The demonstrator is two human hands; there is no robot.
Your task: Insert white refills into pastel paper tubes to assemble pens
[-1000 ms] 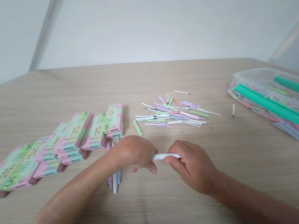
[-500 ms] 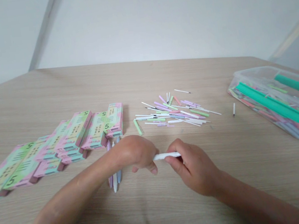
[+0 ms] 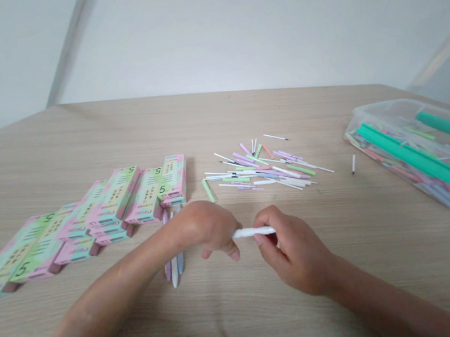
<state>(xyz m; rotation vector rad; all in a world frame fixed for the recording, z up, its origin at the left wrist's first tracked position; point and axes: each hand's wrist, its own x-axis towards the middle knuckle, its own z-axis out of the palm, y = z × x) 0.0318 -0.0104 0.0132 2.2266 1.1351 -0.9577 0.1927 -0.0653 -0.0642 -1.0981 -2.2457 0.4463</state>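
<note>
Both hands meet over the near middle of the wooden table (image 3: 241, 109), holding one white pen (image 3: 253, 232) level between them. My left hand (image 3: 204, 230) is curled around its left end, and my right hand (image 3: 291, 248) pinches its right end. Under my left wrist lie finished pens (image 3: 174, 269) in lilac, white and blue, side by side. Beyond the hands is a scatter of loose pen parts (image 3: 265, 168): thin white refills and short pastel caps. A green barrel (image 3: 208, 190) lies at its left edge.
Several pink-and-green boxes (image 3: 88, 217) marked with a 5 lie in an overlapping row at the left. A clear plastic tub (image 3: 421, 156) with green strips and pastel pieces stands at the right. One lone refill (image 3: 352, 164) lies between the scatter and the tub.
The hands have stayed almost where they were, shifting slightly right with the white pen between them. Nothing else on the table has moved.
</note>
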